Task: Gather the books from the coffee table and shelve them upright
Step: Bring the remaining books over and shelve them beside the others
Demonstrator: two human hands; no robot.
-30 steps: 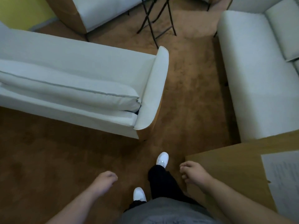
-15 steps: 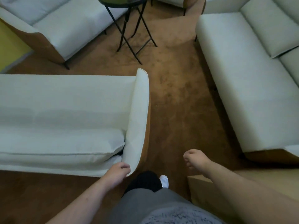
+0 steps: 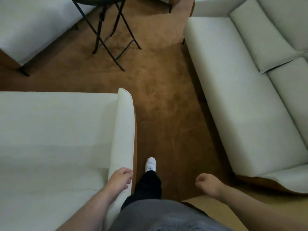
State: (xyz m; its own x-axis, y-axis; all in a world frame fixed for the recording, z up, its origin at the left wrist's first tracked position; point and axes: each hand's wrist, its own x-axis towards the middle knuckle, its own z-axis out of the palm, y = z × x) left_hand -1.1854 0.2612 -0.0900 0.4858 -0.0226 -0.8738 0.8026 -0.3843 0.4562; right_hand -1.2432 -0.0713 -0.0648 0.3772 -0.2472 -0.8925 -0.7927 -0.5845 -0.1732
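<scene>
The person's grey shirt [image 3: 166, 215] fills the bottom edge, with one dark trouser leg [image 3: 147, 185] and a white shoe [image 3: 150, 165] set forward on the carpet [image 3: 166, 114].

Left hand [image 3: 120, 180]: fingers loosely curled, holding nothing. It lies over the near end of the left sofa's armrest [image 3: 125, 130]; contact cannot be confirmed.

Right hand [image 3: 208, 185]: fingers loosely curled, holding nothing, apart from all furniture, over the carpet.

Books: none in view. No shelf is in view either. Their direction, long axis and the nearer hand cannot be read directly.

A tan wooden surface [image 3: 266, 195] shows under and beside the right forearm. If this is the coffee table, it lies to the person's right and behind the hands, and the right hand is the nearer one. The visible part carries no books.

The carpet runs ahead as a lane between the left sofa [image 3: 58, 139] and the right sofa [image 3: 241, 97]. Beyond stand a folding table on black crossed legs [image 3: 115, 35] and a further white seat [image 3: 33, 27] at top left.

Judgement: the task appears to be in a walking phase, with both hands free for a pick-up.
</scene>
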